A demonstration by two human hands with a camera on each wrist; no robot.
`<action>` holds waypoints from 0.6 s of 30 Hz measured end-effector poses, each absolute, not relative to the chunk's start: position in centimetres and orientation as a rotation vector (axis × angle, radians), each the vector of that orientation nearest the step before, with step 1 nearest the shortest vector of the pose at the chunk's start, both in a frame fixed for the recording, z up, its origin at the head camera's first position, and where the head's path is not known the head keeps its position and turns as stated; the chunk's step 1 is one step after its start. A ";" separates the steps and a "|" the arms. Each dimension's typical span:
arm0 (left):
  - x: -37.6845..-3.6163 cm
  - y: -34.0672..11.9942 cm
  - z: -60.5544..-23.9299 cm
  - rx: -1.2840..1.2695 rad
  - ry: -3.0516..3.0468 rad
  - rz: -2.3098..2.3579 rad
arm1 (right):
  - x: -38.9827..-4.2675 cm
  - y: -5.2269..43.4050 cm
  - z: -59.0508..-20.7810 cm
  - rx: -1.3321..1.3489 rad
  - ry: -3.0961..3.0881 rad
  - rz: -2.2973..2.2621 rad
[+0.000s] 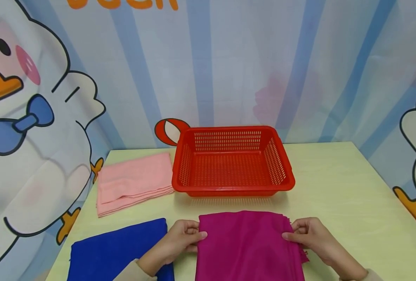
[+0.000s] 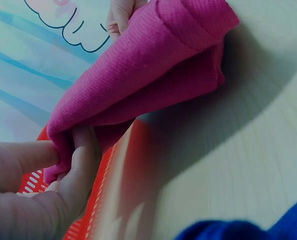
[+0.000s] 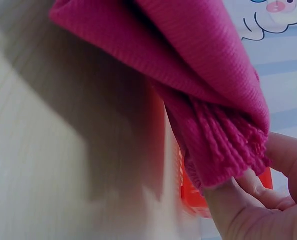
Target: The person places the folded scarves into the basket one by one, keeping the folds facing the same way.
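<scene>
At the far left of the surface (image 1: 334, 183) we see a folded pink cloth (image 1: 134, 177), just beside the basket; whether they touch we cannot tell. Nearer to us lies a folded blue cloth (image 1: 116, 248), partly behind the left forearm and cut off by the lower edge of the head view.

Next comes our left hand (image 1: 181, 236), pinching the left edge of a folded magenta cloth (image 1: 246, 246), thumb on the upper face and fingers behind. Beyond the cloth stands the red plastic basket (image 1: 233, 189), its long axis side to side and its perforated walls around a bare floor.

The relation that we judge matters most is this: the basket lies straight ahead of the magenta cloth, on the side away from us, with the cloth's far edge roughly parallel to the basket's front rim. Neither hand looks clearly nearer to the basket.

The magenta cloth spans the gap between our hands and seems raised, since the wrist views show a shadow on the surface under it. Its near edge is out of the head view, so we cannot judge its long axis. At its right edge, fringed in the right wrist view, our right hand (image 1: 311, 238) pinches the layers between thumb and fingers.
</scene>
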State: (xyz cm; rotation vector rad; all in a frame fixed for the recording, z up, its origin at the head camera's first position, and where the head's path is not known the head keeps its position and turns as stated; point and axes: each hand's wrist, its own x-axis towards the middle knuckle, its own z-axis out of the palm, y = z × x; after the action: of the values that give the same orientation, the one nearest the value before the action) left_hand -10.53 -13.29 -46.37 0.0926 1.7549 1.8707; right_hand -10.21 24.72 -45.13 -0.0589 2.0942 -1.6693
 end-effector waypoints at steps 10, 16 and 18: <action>-10.5 -13.4 -45.9 0.120 1.739 1.895 | -10.4 24.7 -44.6 -0.087 2.131 -1.653; -10.5 -13.6 -45.4 0.114 1.735 1.889 | -10.4 24.7 -44.4 -0.110 2.124 -1.664; -10.5 -13.5 -45.3 0.112 1.733 1.895 | -10.4 24.7 -44.3 -0.104 2.126 -1.665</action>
State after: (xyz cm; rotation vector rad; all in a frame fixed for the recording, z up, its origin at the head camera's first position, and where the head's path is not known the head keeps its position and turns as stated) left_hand -10.48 -13.53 -45.33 0.1115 1.7331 1.8951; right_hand -10.37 24.68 -44.30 -0.1044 2.1261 -1.6654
